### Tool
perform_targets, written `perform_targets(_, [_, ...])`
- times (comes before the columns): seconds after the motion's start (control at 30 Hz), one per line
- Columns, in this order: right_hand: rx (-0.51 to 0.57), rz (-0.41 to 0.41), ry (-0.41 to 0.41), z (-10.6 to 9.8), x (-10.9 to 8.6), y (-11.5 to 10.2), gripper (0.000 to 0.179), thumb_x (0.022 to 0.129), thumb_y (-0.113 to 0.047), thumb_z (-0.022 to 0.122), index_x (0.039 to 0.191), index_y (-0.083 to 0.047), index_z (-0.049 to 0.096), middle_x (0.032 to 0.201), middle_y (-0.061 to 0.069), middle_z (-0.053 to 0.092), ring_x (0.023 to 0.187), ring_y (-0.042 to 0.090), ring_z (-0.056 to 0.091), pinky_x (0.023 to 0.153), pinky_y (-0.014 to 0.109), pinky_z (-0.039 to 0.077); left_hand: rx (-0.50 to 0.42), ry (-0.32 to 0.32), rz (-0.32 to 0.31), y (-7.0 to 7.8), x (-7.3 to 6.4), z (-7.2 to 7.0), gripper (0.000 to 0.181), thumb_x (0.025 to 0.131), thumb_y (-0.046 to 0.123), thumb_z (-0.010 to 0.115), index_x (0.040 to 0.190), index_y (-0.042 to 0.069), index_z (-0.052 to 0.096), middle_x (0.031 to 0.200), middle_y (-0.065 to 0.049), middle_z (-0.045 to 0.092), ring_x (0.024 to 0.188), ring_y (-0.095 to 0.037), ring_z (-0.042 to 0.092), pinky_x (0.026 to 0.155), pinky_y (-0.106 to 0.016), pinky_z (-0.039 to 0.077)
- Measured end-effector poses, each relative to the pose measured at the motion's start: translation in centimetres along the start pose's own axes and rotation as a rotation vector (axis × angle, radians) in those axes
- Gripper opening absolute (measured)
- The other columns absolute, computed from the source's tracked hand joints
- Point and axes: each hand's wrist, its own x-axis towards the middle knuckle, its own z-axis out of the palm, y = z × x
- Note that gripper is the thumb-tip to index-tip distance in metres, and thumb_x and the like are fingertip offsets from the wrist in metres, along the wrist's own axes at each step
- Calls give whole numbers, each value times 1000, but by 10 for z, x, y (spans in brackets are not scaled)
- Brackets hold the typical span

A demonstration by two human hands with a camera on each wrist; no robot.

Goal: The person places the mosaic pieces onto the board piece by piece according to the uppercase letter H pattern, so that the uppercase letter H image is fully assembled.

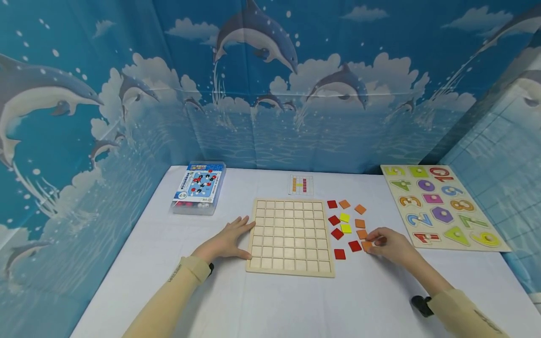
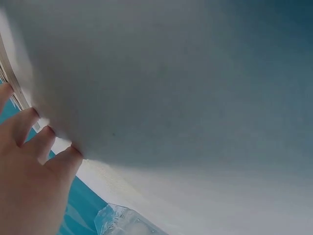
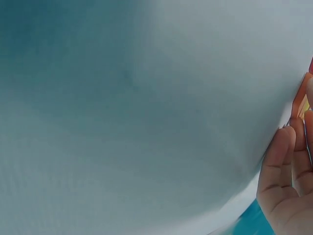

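A pale wooden grid board (image 1: 289, 237) with square cells lies in the middle of the white table. My left hand (image 1: 226, 239) rests at the board's left edge with its fingers spread; the left wrist view shows those fingers (image 2: 63, 161) as well. To the right of the board, my right hand (image 1: 390, 245) pinches an orange square tile (image 1: 367, 246) between thumb and fingers. That orange tile (image 3: 300, 100) appears tilted in the right wrist view. Around it lie more orange tiles (image 1: 360, 209), several red tiles (image 1: 334, 220) and two yellow tiles (image 1: 346, 228).
Behind the board lies a small pattern card (image 1: 301, 185) with coloured squares. A clear plastic box (image 1: 198, 188) with a blue label stands at the back left. On the right lies a number-and-shape puzzle board (image 1: 444, 206). A dolphin-print curtain (image 1: 270, 131) hangs behind the table.
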Motion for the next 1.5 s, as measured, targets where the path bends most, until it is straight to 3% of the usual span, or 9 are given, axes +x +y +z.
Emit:
perform_targets(0.53, [-16,0,8,2,4,-1,28,80,-8,80,103,0,65,88,9,57,86,23,51,67,27,48,17,13,-7,3,-2,-2,97,75,35,85,154,13,34,164,-15,19,153,-35,11,125,-53,12])
perform_targets(1.17, [42,-13,-105,-8,7,3,23,84,-16,78,100,-4,66,85,5,61,82,20,53,67,25,50,16,11,-11,4,-3,-2,98,75,35,84,155,13,32,164,-14,19,153,-34,10,125,-54,11])
perform_targets(1.33, [150,-30,-102,-4,13,-13,30,85,-17,77,106,-1,63,89,6,63,80,19,56,65,23,54,14,17,-6,3,-2,-1,98,75,35,85,155,12,32,164,-15,19,153,-35,10,125,-54,11])
perform_targets(1.5, [240,-33,-79,11,27,-49,33,85,-22,77,106,-2,62,93,7,65,80,18,61,69,26,56,18,13,-18,2,-2,1,99,75,36,85,155,12,32,164,-14,19,153,-34,10,125,-53,11])
